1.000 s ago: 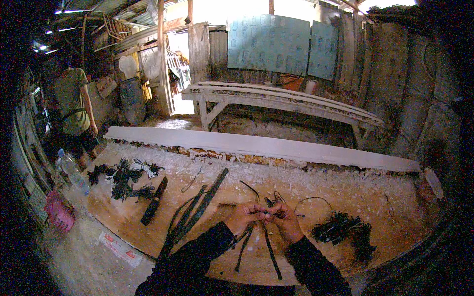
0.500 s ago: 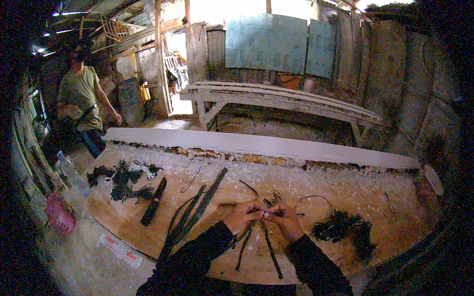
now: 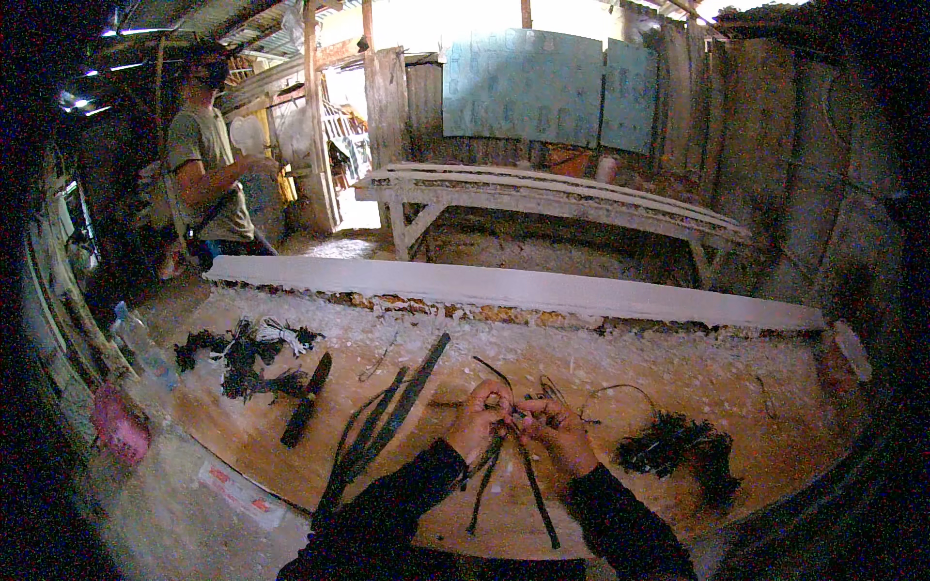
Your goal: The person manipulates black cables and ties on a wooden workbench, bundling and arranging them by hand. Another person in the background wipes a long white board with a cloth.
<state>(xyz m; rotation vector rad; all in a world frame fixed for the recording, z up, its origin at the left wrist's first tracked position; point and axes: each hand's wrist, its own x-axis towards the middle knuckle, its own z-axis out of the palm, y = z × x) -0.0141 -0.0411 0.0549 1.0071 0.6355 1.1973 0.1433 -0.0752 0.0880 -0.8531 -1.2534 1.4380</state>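
Note:
Over the wooden table my left hand (image 3: 475, 421) and my right hand (image 3: 559, 433) meet, both closed in a pinch on thin black strips (image 3: 539, 496). The strips' ends hang down below the fingers toward the near edge; the spot where they come together is partly hidden by my fingertips. Longer black strips (image 3: 392, 421) lie to the left of my left hand, running under my left sleeve. Further left rests a dark knife (image 3: 308, 402). To the right of my right hand is a tangled pile of short black strips (image 3: 678, 450).
Another dark pile with some white strands (image 3: 252, 353) sits at the table's left. A long pale board (image 3: 504, 290) runs along the far edge. A plastic bottle (image 3: 142, 344) and a pink bag (image 3: 121, 423) are beyond the left edge. Behind stand a bench (image 3: 542, 194) and a person (image 3: 208, 174).
My left fingers have curled and shifted slightly, while both hands stay together on the strips. The person behind has moved right and turned sideways, with an arm raised.

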